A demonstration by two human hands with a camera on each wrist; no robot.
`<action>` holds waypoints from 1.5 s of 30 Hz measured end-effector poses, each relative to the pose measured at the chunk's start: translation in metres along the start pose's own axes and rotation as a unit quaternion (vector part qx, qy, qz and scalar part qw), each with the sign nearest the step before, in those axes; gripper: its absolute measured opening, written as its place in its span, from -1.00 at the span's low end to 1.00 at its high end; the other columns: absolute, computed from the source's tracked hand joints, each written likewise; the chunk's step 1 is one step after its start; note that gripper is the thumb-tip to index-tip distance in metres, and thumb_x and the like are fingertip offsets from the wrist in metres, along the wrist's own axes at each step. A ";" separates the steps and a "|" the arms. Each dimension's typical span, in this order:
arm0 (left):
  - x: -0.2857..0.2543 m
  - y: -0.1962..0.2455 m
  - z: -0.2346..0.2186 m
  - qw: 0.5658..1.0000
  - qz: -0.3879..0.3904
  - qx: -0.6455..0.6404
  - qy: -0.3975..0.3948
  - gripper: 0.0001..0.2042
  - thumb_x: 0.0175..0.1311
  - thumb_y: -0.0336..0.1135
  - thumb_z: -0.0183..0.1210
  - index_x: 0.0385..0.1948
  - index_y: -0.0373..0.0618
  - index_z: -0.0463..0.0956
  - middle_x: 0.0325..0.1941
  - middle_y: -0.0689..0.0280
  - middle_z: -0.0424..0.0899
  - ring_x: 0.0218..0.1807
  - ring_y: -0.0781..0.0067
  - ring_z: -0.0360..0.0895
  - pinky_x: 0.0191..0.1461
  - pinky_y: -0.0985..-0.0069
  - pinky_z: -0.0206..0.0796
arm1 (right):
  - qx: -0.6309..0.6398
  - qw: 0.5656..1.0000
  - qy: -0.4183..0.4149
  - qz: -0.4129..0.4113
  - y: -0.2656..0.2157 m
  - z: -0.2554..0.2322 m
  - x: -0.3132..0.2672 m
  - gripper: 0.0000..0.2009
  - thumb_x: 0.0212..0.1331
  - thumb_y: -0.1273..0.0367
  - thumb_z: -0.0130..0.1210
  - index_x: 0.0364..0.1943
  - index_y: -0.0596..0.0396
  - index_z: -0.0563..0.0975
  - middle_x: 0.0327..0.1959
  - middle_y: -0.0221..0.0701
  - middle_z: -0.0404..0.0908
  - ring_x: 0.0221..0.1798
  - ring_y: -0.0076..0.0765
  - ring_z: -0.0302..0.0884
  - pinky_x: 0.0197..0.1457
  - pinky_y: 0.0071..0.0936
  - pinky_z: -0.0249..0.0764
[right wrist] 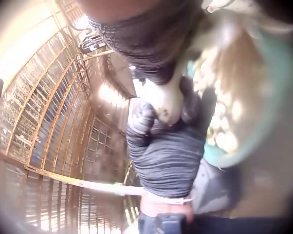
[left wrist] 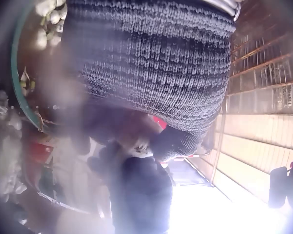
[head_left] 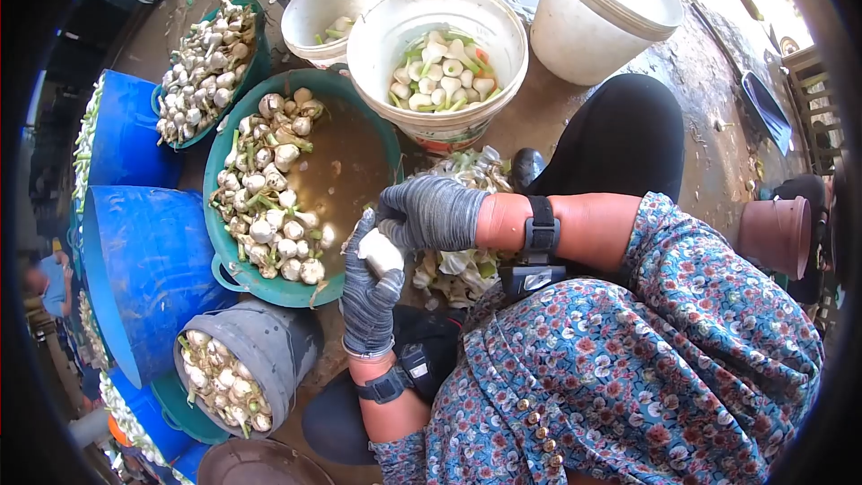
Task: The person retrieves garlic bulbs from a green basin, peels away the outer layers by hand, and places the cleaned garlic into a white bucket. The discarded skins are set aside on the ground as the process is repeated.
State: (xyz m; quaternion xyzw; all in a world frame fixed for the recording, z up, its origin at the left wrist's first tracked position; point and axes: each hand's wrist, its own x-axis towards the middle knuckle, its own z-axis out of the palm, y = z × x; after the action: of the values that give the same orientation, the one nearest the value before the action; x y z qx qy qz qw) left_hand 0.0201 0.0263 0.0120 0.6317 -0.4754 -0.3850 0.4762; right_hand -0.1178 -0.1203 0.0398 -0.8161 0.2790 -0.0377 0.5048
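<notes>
A white garlic bulb (head_left: 381, 251) is held between two hands in grey knit gloves. The left hand (head_left: 370, 296) curls its fingers and thumb around the bulb, which in the right wrist view shows as a pale bulb (right wrist: 167, 100) with its root end towards the left palm (right wrist: 166, 156). Against the bulb's upper side, the right hand (head_left: 431, 213) has curled fingers that pinch at it. Below and left of the hands, a green basin (head_left: 212, 207) holds unpeeled garlic bulbs (head_left: 262, 230) and brown water. The left wrist view is blurred; mostly glove (left wrist: 156, 63) shows.
Behind the basin stand a white bucket (head_left: 359, 45) of peeled bulbs, a smaller white bucket (head_left: 301, 13) and a closed white bucket (head_left: 575, 27). Blue tubs (head_left: 153, 278) and a grey bucket (head_left: 301, 350) with garlic stand left. Peelings (head_left: 467, 269) lie under the right forearm.
</notes>
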 end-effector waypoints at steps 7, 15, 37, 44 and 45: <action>-0.002 0.002 0.006 0.995 0.017 -0.084 0.053 -0.35 0.28 -0.06 0.15 0.33 -0.24 0.19 0.24 0.19 0.38 0.25 0.33 0.32 0.39 0.36 0.10 | 0.072 0.991 0.006 -0.109 0.018 0.007 -0.001 -0.75 0.19 0.27 0.15 -0.15 0.13 0.52 -0.31 -0.10 0.59 -0.17 0.09 0.57 -0.10 -0.18 0.48; 0.004 0.013 0.020 0.981 0.071 0.152 0.094 -0.42 0.17 -0.52 -0.01 0.30 -0.30 0.15 0.21 0.11 0.39 0.25 0.27 0.35 0.39 0.36 0.13 | 0.054 0.994 0.093 -0.013 0.013 0.022 0.002 -0.79 0.20 0.27 0.13 -0.23 0.12 0.52 -0.34 -0.12 0.61 -0.19 0.12 0.58 -0.13 -0.13 0.50; 0.004 -0.008 0.005 0.954 -0.088 -0.132 0.254 -0.78 0.37 -0.31 0.04 -0.07 -0.22 0.42 -0.08 0.22 0.51 -0.03 0.39 0.45 0.13 0.42 0.33 | 0.034 0.997 -0.050 0.051 0.034 -0.020 0.002 -0.40 0.28 -0.12 -0.05 0.07 0.15 0.52 0.00 -0.09 0.60 0.10 0.00 0.53 0.19 -0.17 0.40; 0.016 -0.008 0.016 0.965 -0.045 0.009 0.260 -0.81 0.38 -0.32 0.03 -0.11 -0.24 0.43 -0.14 0.27 0.50 -0.08 0.44 0.42 0.09 0.45 0.31 | -0.126 0.978 -0.164 0.024 0.023 -0.003 -0.004 -0.60 0.13 0.29 0.11 0.07 0.08 0.52 -0.16 -0.12 0.67 -0.05 0.01 0.61 0.00 -0.15 0.50; 0.018 -0.012 0.011 0.952 -0.037 -0.008 0.304 -0.80 0.37 -0.30 0.03 -0.11 -0.22 0.43 -0.15 0.28 0.50 -0.12 0.46 0.44 -0.01 0.49 0.37 | -0.197 0.958 -0.207 0.033 0.041 -0.002 0.002 -0.60 0.13 0.28 0.10 0.08 0.05 0.52 -0.16 -0.14 0.67 -0.06 0.00 0.61 -0.02 -0.15 0.51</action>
State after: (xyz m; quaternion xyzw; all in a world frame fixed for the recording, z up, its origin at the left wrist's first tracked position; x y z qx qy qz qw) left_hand 0.0166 0.0074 -0.0031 0.7322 -0.2806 -0.1960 0.5888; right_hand -0.1338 -0.1364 0.0053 -0.8795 0.1968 0.2047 0.3819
